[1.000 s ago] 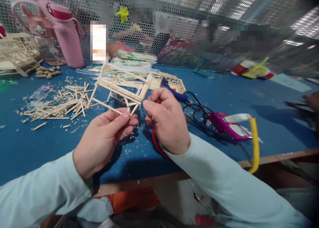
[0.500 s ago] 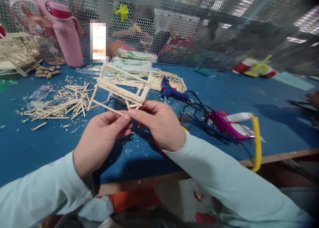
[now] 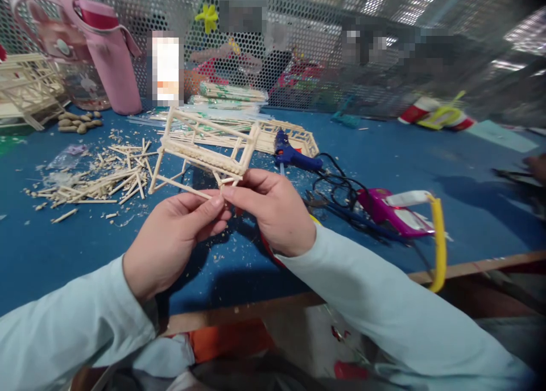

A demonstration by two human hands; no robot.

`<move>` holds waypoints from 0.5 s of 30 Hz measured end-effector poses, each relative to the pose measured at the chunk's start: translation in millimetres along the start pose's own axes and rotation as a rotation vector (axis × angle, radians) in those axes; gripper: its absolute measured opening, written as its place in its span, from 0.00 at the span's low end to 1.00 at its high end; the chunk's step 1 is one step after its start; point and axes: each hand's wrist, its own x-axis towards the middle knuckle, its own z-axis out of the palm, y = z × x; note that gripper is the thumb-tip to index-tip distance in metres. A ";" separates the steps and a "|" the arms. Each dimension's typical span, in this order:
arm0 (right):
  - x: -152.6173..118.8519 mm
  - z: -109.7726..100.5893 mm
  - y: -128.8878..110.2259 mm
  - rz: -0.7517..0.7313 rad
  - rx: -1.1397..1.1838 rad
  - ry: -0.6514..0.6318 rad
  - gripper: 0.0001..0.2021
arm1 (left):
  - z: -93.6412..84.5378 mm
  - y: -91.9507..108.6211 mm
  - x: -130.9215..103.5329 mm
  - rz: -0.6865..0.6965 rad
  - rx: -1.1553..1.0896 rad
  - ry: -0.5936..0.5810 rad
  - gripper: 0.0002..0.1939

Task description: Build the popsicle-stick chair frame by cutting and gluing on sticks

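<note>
A small frame built of pale wooden sticks [image 3: 205, 156] is held tilted above the blue table. My left hand [image 3: 177, 231] pinches a stick at its near lower corner between thumb and fingers. At the same corner, my right hand [image 3: 273, 209] grips the frame, its thumb almost touching the left thumb. The fingertips cover the joint between them. Behind the frame and to its right, a blue hot glue gun [image 3: 294, 155] lies on the table with its black cord curling away.
Loose sticks and scraps [image 3: 102, 180] litter the left side. Behind stand a pink bottle [image 3: 113, 61], peanuts [image 3: 77, 122] and bagged sticks [image 3: 232, 95]. On the right lie pliers [image 3: 319, 200], a magenta tool [image 3: 392, 212] with a yellow strap [image 3: 439, 243], and another person's hand [image 3: 536, 168].
Both hands keep their pinch on the stick frame, which has tilted slightly. The whole view has shifted a little; nothing was let go or picked up.
</note>
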 end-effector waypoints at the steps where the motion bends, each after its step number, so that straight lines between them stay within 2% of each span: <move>1: 0.2 -0.3 -0.1 0.001 -0.005 0.011 0.04 | -0.3 -0.2 0.0 0.009 0.021 -0.008 0.14; 5: 0.7 -1.4 0.0 0.016 -0.024 0.013 0.07 | -2.5 0.6 0.3 0.058 0.121 0.008 0.14; 10: 1.3 -1.7 1.3 0.013 -0.024 0.001 0.11 | -3.6 3.8 0.3 0.170 0.348 0.031 0.16; 15: 1.0 -2.9 0.6 -0.019 -0.112 -0.023 0.10 | -7.1 1.2 0.3 0.182 0.300 0.003 0.11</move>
